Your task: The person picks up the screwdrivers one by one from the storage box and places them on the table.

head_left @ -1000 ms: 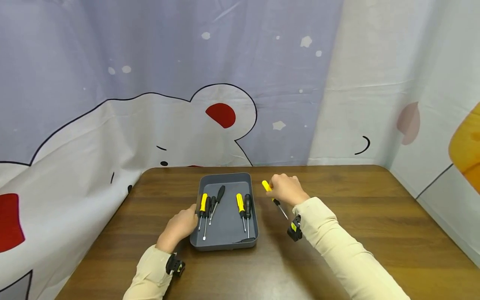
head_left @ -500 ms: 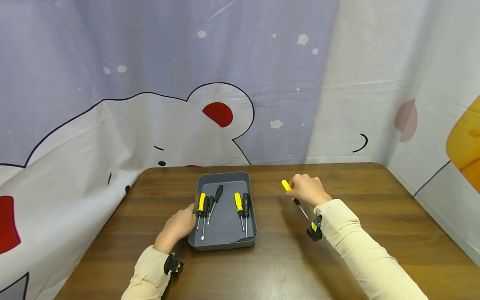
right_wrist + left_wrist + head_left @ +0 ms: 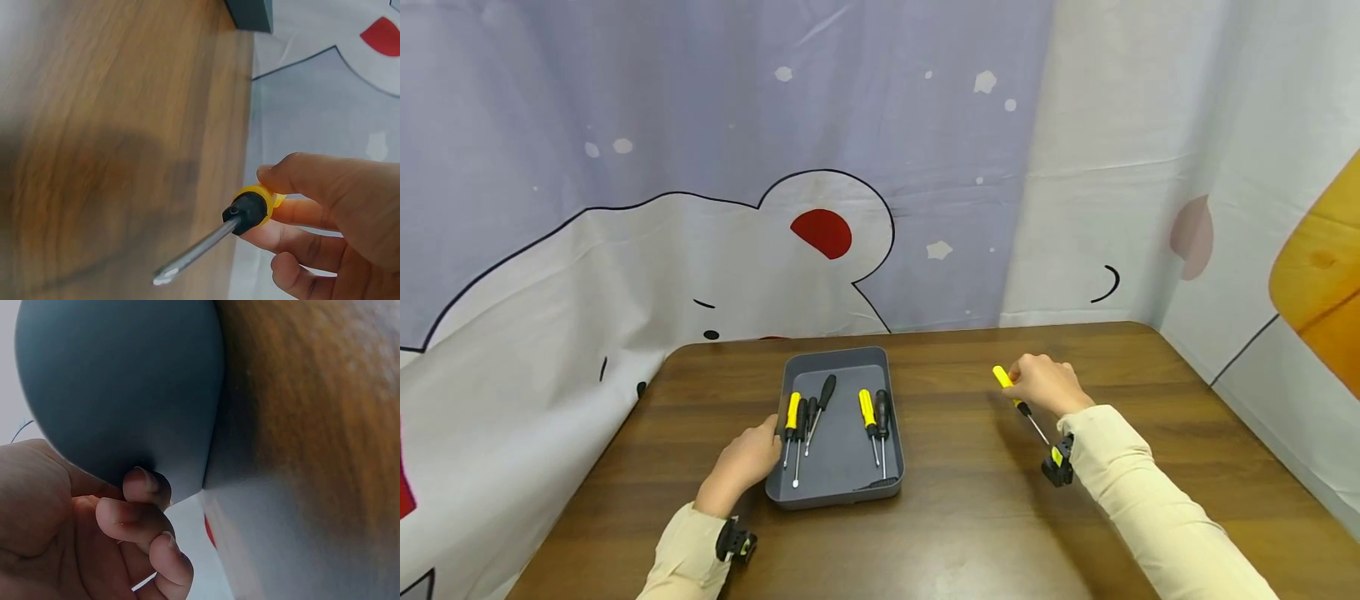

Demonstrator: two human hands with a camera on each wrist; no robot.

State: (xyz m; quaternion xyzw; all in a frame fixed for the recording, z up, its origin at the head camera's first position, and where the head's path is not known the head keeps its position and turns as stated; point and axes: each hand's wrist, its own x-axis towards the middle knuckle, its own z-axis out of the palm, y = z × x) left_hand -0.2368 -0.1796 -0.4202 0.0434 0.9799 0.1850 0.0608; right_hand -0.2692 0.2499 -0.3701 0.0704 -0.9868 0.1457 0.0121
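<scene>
While the left hand (image 3: 741, 458) grips the left wall of a grey tray (image 3: 844, 457), the right hand (image 3: 1043, 385) pinches a yellow-and-black screwdriver (image 3: 1022, 407) well apart from it, to the right. The screwdriver is held above the tabletop (image 3: 955, 533), its handle between thumb and fingers; it lies aslant, the yellow end pointing away to the left and the metal tip slanting back toward the wrist. In the left wrist view, the fingers of the left hand curl against the outside of the tray, which rests on the tabletop.

Inside the tray lie two groups of tools. The left group comprises a yellow-handled driver (image 3: 792, 412) beside three black-handled drivers (image 3: 801, 421), the rightmost tilted. The right group pairs a second yellow driver (image 3: 867, 411) with a larger black driver (image 3: 882, 408) just beside it. A small dark object (image 3: 880, 483) in the near right corner is too indistinct to identify.

Behind the tabletop hangs a printed curtain (image 3: 955, 192). Both arms wear cream sleeves (image 3: 1150, 483).
</scene>
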